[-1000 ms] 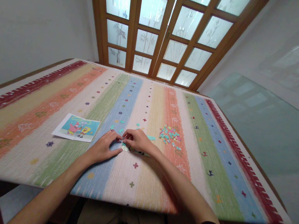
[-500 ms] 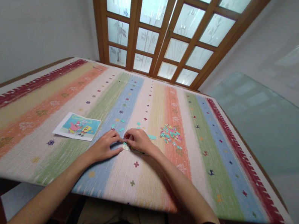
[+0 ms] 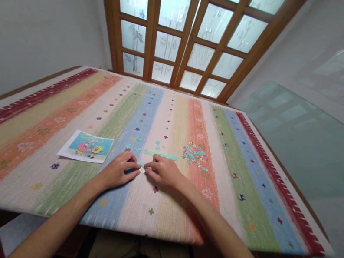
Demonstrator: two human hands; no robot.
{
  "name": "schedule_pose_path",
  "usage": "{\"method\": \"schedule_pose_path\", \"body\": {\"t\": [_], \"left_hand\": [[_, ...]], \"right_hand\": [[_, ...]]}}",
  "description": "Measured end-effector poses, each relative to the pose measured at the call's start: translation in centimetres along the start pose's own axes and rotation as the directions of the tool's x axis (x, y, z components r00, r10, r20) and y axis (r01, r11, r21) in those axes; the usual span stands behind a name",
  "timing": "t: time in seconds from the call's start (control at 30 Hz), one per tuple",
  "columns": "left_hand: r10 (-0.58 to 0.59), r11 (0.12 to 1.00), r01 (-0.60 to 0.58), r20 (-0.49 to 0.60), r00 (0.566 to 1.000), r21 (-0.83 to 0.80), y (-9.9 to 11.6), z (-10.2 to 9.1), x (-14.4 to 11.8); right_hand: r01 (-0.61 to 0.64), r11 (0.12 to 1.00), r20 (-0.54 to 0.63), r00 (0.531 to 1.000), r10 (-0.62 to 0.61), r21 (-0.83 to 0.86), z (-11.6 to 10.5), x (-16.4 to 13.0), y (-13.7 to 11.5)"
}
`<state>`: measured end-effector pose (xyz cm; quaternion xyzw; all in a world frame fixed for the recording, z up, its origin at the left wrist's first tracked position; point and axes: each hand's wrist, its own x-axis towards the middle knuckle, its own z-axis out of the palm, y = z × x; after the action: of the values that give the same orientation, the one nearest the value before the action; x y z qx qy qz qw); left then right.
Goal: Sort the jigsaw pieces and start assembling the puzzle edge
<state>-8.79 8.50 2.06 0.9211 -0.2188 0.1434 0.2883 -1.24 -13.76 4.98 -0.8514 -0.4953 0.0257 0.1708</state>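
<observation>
My left hand [image 3: 121, 169] is closed in a pinch, its thumb and fingertips at the left side of a few small jigsaw puzzle pieces [image 3: 142, 169] on the tablecloth. From the other side my right hand [image 3: 165, 172] pinches the same pieces, and its fingers partly cover them. Just beyond the right hand lies a thin strip of joined teal puzzle pieces [image 3: 161, 155]. Several loose teal pieces [image 3: 139, 140] are scattered past the left hand. Further right is a heap of mixed puzzle pieces [image 3: 196, 154].
A printed cartoon picture [image 3: 88, 147] lies flat to the left of my hands. The striped tablecloth [image 3: 190, 119] covers the table to its near edge. Behind stand wooden doors with glass panes [image 3: 169, 45]; a pale glass panel [image 3: 304, 142] leans at the right wall.
My right hand has moved slightly down and back, uncovering the teal strip beyond it. Both hands stay at the small pieces. The view has shifted a little.
</observation>
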Motion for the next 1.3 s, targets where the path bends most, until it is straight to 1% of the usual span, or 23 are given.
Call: {"method": "schedule_pose_path", "body": {"t": [0.17, 0.3, 0.43, 0.57, 0.63, 0.7, 0.8, 0.87, 0.97, 1.07, 1.2, 1.3], "left_hand": [[0.029, 0.998, -0.029, 0.005, 1.0, 0.051, -0.2, 0.0, 0.0], [0.062, 0.988, -0.067, 0.034, 0.997, 0.138, 0.0, 0.0, -0.2], [0.07, 0.982, -0.08, 0.063, 0.996, 0.171, 0.5, 0.2, -0.2], [0.03, 0.989, -0.038, 0.055, 0.998, 0.143, 0.4, -0.1, -0.1], [-0.014, 0.993, 0.011, 0.024, 1.0, 0.116, -0.1, -0.6, 0.1], [-0.084, 0.989, 0.085, -0.016, 0.996, 0.12, -0.8, -1.3, 0.3], [-0.197, 0.962, 0.207, -0.069, 0.978, 0.179, -2.2, -2.2, 0.9], [-0.245, 0.937, 0.259, -0.084, 0.966, 0.234, -3.2, -2.6, 1.3], [-0.285, 0.9, 0.297, -0.083, 0.955, 0.319, -4.4, -2.9, 2.2], [-0.315, 0.871, 0.317, -0.069, 0.947, 0.376, -5.2, -3.0, 2.9], [-0.32, 0.88, 0.317, -0.051, 0.946, 0.353, -5.5, -3.1, 3.6], [-0.319, 0.887, 0.322, -0.064, 0.945, 0.331, -5.5, -3.0, 3.8]], "right_hand": [[0.038, 0.984, 0.044, 0.999, -0.031, -0.173, 0.5, -0.8, -1.0], [0.032, 0.964, 0.084, 0.996, -0.01, -0.263, 0.9, -1.1, -1.6], [0.02, 0.964, 0.084, 0.996, 0.002, -0.266, 1.0, -1.4, -2.0], [0.029, 0.973, 0.04, 0.999, -0.021, -0.227, 0.8, -1.8, -1.9], [0.024, 0.978, -0.003, 1.0, -0.025, -0.206, 0.5, -2.0, -1.4], [-0.01, 0.982, -0.055, 0.998, -0.001, -0.187, 0.0, -2.3, -0.5], [-0.088, 0.982, -0.1, 0.992, 0.071, -0.167, -0.7, -3.0, 1.3], [-0.135, 0.976, -0.115, 0.987, 0.116, -0.172, -1.2, -3.5, 2.7], [-0.185, 0.967, -0.143, 0.976, 0.161, -0.176, -1.7, -4.2, 4.5], [-0.222, 0.962, -0.195, 0.962, 0.19, -0.161, -1.9, -4.7, 5.8], [-0.237, 0.964, -0.247, 0.948, 0.202, -0.122, -1.5, -5.0, 6.8], [-0.25, 0.964, -0.284, 0.934, 0.214, -0.095, -1.2, -5.1, 7.1]]}}
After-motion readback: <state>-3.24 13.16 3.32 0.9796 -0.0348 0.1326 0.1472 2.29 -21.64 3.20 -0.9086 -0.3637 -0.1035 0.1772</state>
